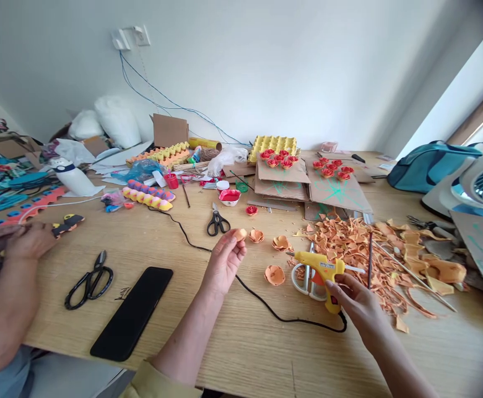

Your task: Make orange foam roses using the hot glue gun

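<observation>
My left hand (pixel 224 262) is raised over the middle of the table, pinching a small orange piece (pixel 240 235) between thumb and fingertips. My right hand (pixel 355 304) closes around the back of a yellow hot glue gun (pixel 318 264), whose nozzle points left. A glue stick pokes out of the gun's rear, and its black cord (pixel 274 315) curls away across the table. White-handled scissors (pixel 305 282) lie partly hidden under the gun. Close by sit three orange cup-shaped flowers: one near the front (pixel 275 275), one by the nozzle (pixel 281 243) and one beside my left hand (pixel 256 236).
Orange scraps (pixel 349 243) are heaped at the right. Black scissors (pixel 217 221), another pair (pixel 89 282) and a phone (pixel 132 312) lie on the table. Red flowers (pixel 280 158) rest on cardboard at the back. At left, a co-worker's hands (pixel 29 240) handle a painted strip.
</observation>
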`<act>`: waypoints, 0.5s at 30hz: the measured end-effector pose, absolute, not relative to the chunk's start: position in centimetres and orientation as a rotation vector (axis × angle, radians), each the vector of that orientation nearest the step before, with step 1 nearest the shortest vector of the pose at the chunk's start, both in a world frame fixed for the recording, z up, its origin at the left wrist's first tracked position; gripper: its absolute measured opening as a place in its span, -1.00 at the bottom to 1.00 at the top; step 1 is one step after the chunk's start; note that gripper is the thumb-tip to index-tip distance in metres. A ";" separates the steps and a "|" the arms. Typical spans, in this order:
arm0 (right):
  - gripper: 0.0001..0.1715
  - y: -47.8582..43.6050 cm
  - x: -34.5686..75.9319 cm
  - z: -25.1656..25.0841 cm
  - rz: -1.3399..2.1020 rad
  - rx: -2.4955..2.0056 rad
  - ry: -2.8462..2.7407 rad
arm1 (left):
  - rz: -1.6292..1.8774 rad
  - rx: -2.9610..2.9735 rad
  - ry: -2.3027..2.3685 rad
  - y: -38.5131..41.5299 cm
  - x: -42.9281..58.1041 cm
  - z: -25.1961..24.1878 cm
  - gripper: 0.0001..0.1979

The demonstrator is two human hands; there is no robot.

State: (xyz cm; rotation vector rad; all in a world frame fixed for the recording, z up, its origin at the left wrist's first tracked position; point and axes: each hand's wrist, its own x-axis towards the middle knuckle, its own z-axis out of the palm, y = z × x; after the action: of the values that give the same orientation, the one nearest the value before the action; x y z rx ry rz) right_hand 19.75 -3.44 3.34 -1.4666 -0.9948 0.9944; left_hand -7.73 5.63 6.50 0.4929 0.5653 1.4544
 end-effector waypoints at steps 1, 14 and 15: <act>-0.50 -3.3 19.9 3.1 0.982 -1.497 -1.019 | 1.429 0.548 0.587 5.4 -7.4 6.4 -0.65; -0.29 -2.8 20.1 0.3 0.773 -1.661 -1.061 | 1.285 1.218 0.855 4.3 -6.3 5.8 -0.67; -0.34 -2.9 20.3 0.2 0.687 -1.717 -1.109 | 1.282 1.235 0.859 4.3 -6.3 5.7 -0.68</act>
State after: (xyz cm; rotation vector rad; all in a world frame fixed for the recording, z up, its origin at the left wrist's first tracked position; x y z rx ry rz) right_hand 20.30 -2.92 0.17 -1.7167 -1.1087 0.6870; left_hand -6.26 4.30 5.70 1.2354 0.8585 1.2819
